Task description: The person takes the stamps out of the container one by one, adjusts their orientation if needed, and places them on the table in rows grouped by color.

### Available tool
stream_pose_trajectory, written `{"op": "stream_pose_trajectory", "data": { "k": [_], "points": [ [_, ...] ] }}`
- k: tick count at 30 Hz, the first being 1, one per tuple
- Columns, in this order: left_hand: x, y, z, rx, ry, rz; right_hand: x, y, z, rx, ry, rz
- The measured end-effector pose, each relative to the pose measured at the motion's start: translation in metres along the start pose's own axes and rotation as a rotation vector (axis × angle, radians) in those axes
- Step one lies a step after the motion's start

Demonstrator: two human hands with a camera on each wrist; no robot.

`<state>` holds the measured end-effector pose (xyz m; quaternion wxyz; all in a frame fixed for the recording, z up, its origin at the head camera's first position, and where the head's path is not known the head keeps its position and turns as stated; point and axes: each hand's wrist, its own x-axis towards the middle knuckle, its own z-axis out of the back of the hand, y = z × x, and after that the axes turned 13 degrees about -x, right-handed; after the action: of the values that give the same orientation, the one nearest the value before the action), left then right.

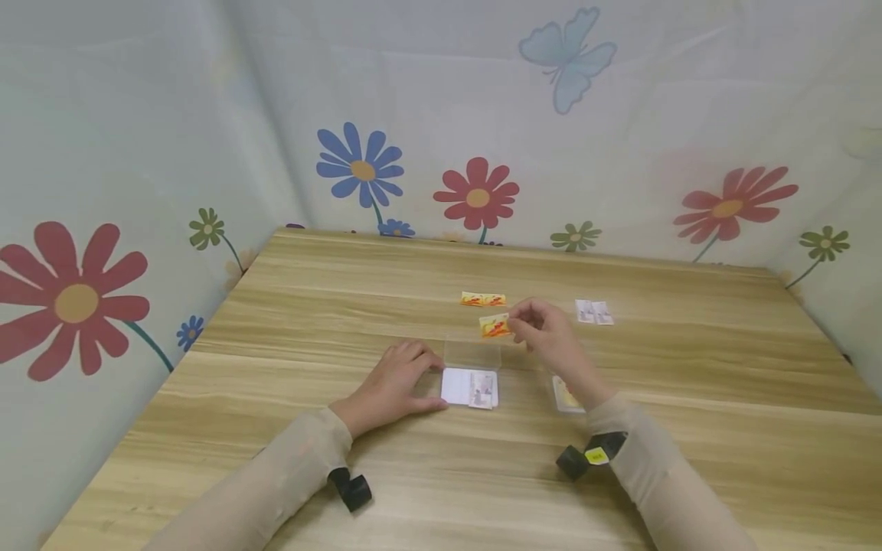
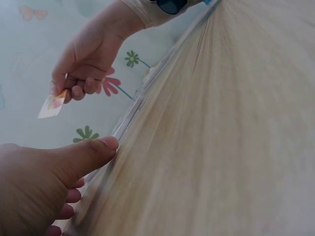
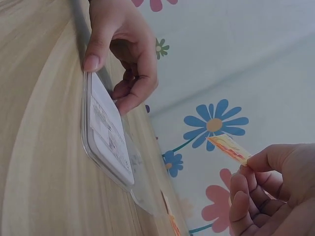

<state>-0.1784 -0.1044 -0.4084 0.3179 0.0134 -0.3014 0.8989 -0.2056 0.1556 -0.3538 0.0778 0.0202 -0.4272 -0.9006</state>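
Note:
My right hand (image 1: 547, 337) pinches a small yellow-and-red picture card (image 1: 493, 326) by its edge, above the table. In the right wrist view the card (image 3: 229, 149) sticks out from between thumb and forefinger. With its lid folded back, a clear plastic case (image 1: 472, 354) lies below and to the left. White cards (image 1: 455, 386) fill it, and a pale printed card (image 1: 481, 389) lies on their right half. My left hand (image 1: 396, 386) holds the case's left end, thumb at the near corner and fingers at the far one.
Two yellow-and-red cards (image 1: 483, 299) lie side by side farther back. Two pale printed cards (image 1: 594, 312) lie to the right. Another plastic case (image 1: 566, 394) with a yellow card is partly hidden under my right forearm. Flowered curtains (image 1: 413, 92) stand behind the wooden table (image 1: 276, 306).

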Motion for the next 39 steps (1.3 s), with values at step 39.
{"op": "stream_pose_trajectory", "data": {
  "k": [39],
  "points": [
    [0.002,0.000,0.006,-0.002,0.011,-0.003,0.036,-0.003,0.032,-0.099,0.004,-0.074]
  ]
}}
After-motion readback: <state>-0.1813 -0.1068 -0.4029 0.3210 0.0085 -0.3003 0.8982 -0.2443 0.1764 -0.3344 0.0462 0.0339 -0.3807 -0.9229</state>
